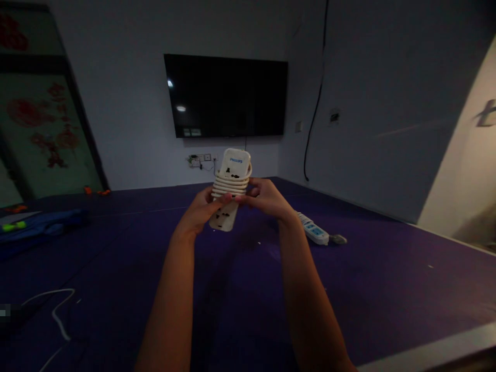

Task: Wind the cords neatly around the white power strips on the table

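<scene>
Between my two hands a white power strip [236, 159] is held up, tilted, its blue brand lettering at the top end. Its white cord [230, 185] is wound in several turns around the middle. My left hand [201, 206] grips the strip's left edge, with the thumb pressed on the front just under the coils. From the right side my right hand [267, 197] holds it, thumb tip close to the other thumb and fingers behind. Beyond my right forearm, a second power strip [315, 231] with blue socket faces lies on the purple surface, its cord partly hidden by the arm.
The wide purple surface [240, 289] reaches the walls. Blue cloth [50, 226] with a yellow-green item [14, 226] lies at left, near small orange objects [88, 190]. A white cable [58, 318] curls at lower left. A television [228, 98] hangs ahead; a black cable [318, 98] dangles at right.
</scene>
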The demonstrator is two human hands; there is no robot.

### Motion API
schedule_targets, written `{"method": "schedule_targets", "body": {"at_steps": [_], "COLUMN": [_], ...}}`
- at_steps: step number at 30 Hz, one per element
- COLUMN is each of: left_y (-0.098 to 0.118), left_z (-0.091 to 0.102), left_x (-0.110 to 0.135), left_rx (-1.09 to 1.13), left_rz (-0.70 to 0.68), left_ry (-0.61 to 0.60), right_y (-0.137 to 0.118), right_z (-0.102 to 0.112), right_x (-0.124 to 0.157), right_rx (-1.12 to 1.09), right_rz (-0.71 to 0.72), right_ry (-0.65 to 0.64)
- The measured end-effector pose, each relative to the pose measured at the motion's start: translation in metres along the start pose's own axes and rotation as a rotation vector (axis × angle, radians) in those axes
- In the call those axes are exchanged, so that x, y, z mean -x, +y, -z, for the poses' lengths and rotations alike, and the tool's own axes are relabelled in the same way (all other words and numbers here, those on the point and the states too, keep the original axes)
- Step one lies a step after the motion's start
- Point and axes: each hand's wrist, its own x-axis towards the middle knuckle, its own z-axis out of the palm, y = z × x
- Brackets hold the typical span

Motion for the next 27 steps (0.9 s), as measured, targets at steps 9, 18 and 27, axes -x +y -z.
{"method": "schedule_targets", "body": {"at_steps": [9, 18, 27], "left_y": [-0.011, -0.017, -0.024], "left_z": [-0.001, 0.007, 0.009], "left_x": [-0.010, -0.016, -0.022], "left_rx": [0.069, 0.181, 0.195], "left_rz": [-0.128, -0.171, -0.238], "left_ry": [0.259, 0.414, 0.565], "right_y": [0.005, 0.027, 0.025], "right_z": [-0.014, -0.028, -0.057], "right_x": [-0.011, -0.028, -0.027], "right_rx": [0.286, -0.143, -0.719], "right_rz": [0.041, -0.045, -0.267], "right_ry": [0.118, 0.429, 0.264]}}
